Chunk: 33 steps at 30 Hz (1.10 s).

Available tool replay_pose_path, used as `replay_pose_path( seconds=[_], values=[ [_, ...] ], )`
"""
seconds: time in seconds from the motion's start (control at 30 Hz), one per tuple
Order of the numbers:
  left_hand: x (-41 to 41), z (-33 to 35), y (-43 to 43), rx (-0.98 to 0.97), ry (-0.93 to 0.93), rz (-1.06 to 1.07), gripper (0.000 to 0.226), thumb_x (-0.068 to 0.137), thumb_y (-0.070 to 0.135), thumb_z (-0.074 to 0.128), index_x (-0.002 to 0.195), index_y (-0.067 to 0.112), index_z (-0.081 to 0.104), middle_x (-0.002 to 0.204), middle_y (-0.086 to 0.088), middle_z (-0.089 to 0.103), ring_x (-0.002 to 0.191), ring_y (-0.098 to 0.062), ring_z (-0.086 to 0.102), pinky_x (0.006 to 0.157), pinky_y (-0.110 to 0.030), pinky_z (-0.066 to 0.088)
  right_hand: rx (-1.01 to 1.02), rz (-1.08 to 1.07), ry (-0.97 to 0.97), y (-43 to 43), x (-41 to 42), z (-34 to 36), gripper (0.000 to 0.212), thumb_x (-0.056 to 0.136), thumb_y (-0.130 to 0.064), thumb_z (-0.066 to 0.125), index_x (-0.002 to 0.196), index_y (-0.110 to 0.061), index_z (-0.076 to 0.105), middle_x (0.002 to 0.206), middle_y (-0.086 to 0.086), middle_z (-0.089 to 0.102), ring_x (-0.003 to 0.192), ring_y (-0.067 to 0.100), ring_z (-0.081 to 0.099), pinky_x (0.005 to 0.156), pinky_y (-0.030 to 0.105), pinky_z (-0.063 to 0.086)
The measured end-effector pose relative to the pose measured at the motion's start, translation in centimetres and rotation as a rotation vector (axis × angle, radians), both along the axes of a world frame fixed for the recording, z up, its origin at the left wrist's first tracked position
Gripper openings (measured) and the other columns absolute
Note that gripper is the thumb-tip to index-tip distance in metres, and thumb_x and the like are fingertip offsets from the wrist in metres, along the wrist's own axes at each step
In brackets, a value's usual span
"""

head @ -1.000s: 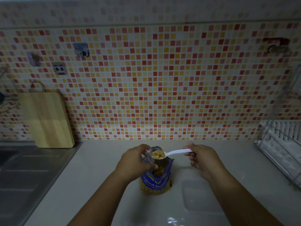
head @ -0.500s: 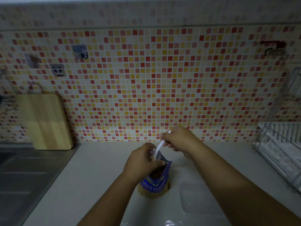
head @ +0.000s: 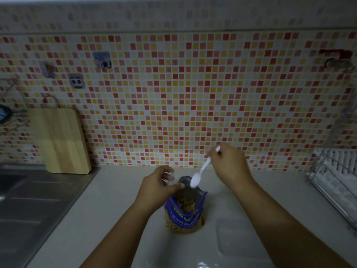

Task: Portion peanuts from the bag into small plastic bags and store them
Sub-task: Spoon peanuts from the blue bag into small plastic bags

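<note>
1. Head view, nearest edge: a crumpled bit of clear plastic (head: pixel 205 265) shows at the bottom of the frame, on the pale countertop (head: pixel 116 190).
2. Just right of centre lies a flat, clear plastic container (head: pixel 237 238), hard to make out against the counter.
3. Between the two forearms stands the blue peanut bag (head: pixel 184 213), upright and open at the top, with peanuts (head: pixel 185 200) visible inside its mouth and through its clear lower part.
4. At the bag's left rim, the left hand (head: pixel 156 187) pinches a small clear plastic bag (head: pixel 183 180) between thumb and fingers — its opening sits just above the peanut bag's mouth.
5. Up and to the right, the right hand (head: pixel 229 165) is closed around the handle of a white plastic spoon (head: pixel 201 173); the spoon slants down-left, its bowl at the small bag's opening.
6. To the left, a steel sink drainboard (head: pixel 38 206) meets the counter, and a wooden cutting board (head: pixel 59 140) leans against the wall.
7. To the right, a wire dish rack (head: pixel 336 180) sits at the counter's edge.
8. Farthest back — a mosaic tile wall (head: pixel 183 93) in red, orange and yellow, with small adhesive hooks (head: pixel 102 59) stuck on it at the upper left.
</note>
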<state>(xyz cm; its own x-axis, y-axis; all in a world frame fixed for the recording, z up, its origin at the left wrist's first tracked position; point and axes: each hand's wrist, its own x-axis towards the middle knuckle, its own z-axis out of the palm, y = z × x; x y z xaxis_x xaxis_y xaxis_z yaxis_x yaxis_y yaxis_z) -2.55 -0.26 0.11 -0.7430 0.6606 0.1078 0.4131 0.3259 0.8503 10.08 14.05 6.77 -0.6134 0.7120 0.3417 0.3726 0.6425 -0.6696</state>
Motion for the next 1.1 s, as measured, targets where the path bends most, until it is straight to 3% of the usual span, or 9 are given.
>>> replay_pose_path(
  seconds=[0.13,0.23,0.33,0.43,0.63,0.77,0.83,0.97,1.1],
  values=[
    [-0.5,-1.1,-0.8,-0.089,-0.016,-0.007,0.044,0.067,0.032,0.081,0.103,0.029,0.057,0.091,0.008,0.065,0.075,-0.007,0.063,0.049,-0.017,0.051,-0.003,0.137,-0.267,-1.3,-1.0,-6.4,0.024,0.095,-0.033,0.047,0.102,-0.022,0.067,0.093,0.006,0.068,0.084,0.021,0.061,0.07,0.028,0.045],
    [-0.4,-2.0,-0.8,-0.115,-0.026,-0.021,0.045,0.066,0.03,0.082,0.103,0.028,0.057,0.091,0.007,0.068,0.078,-0.008,0.065,0.058,-0.023,0.056,0.113,0.122,-0.398,-1.9,-1.3,-9.0,0.028,0.093,-0.041,0.045,0.106,-0.029,0.066,0.1,0.004,0.066,0.095,0.022,0.055,0.076,0.03,0.043],
    [-0.2,-2.3,-0.8,-0.112,-0.026,-0.024,0.045,0.065,0.028,0.083,0.103,0.027,0.058,0.091,0.007,0.067,0.078,-0.006,0.064,0.056,-0.016,0.051,0.06,0.128,-0.455,-2.7,-1.5,-10.1,0.027,0.092,-0.04,0.047,0.104,-0.03,0.068,0.103,0.007,0.063,0.099,0.022,0.054,0.076,0.03,0.043],
    [-0.1,-2.2,-0.8,-0.106,-0.022,-0.029,0.045,0.066,0.028,0.083,0.104,0.025,0.058,0.089,0.008,0.065,0.075,-0.003,0.061,0.056,-0.009,0.044,-0.104,0.091,-0.362,-3.3,-1.4,-10.3,0.024,0.091,-0.036,0.051,0.099,-0.026,0.072,0.103,0.008,0.067,0.095,0.022,0.059,0.075,0.028,0.045],
    [-0.2,-2.2,-0.8,-0.079,-0.085,-0.041,0.043,0.067,0.027,0.082,0.103,0.024,0.058,0.093,0.004,0.066,0.084,-0.012,0.064,0.064,-0.018,0.051,-0.393,0.002,-0.097,-3.1,-0.4,-9.6,0.023,0.091,-0.025,0.055,0.096,-0.012,0.074,0.101,0.009,0.071,0.096,0.024,0.063,0.084,0.031,0.046],
    [-0.2,-1.9,-1.0,-0.035,-0.132,-0.053,0.041,0.07,0.027,0.079,0.105,0.024,0.058,0.096,0.003,0.066,0.088,-0.014,0.064,0.066,-0.019,0.05,-0.622,-0.133,0.072,-2.3,0.1,-9.6,0.023,0.089,-0.021,0.058,0.07,-0.018,0.071,0.089,0.015,0.072,0.091,0.03,0.063,0.088,0.039,0.047],
    [-0.3,-1.6,-1.2,0.001,-0.15,-0.051,0.04,0.071,0.027,0.079,0.105,0.026,0.057,0.099,0.005,0.065,0.09,-0.014,0.064,0.066,-0.018,0.048,-0.728,-0.193,0.113,-1.7,0.4,-9.5,0.03,0.088,-0.02,0.059,0.059,-0.021,0.066,0.084,0.014,0.071,0.083,0.028,0.061,0.081,0.037,0.044],
    [-0.7,-1.0,-1.6,0.025,-0.156,-0.043,0.042,0.071,0.026,0.079,0.105,0.029,0.056,0.103,0.006,0.064,0.094,-0.013,0.063,0.068,-0.018,0.048,-0.977,-0.324,0.174,-0.1,0.8,-9.8,0.03,0.089,-0.019,0.058,0.059,-0.014,0.065,0.077,0.011,0.067,0.055,0.017,0.042,0.053,0.028,0.031],
    [-0.7,-0.7,-1.8,-0.007,-0.096,-0.024,0.044,0.069,0.026,0.081,0.106,0.026,0.058,0.099,0.005,0.067,0.088,-0.009,0.062,0.059,-0.011,0.045,-1.085,-0.36,0.256,0.7,1.6,-9.4,0.026,0.09,-0.018,0.056,0.068,-0.009,0.065,0.083,0.015,0.064,0.051,0.015,0.032,0.047,0.028,0.027]
  ],
)
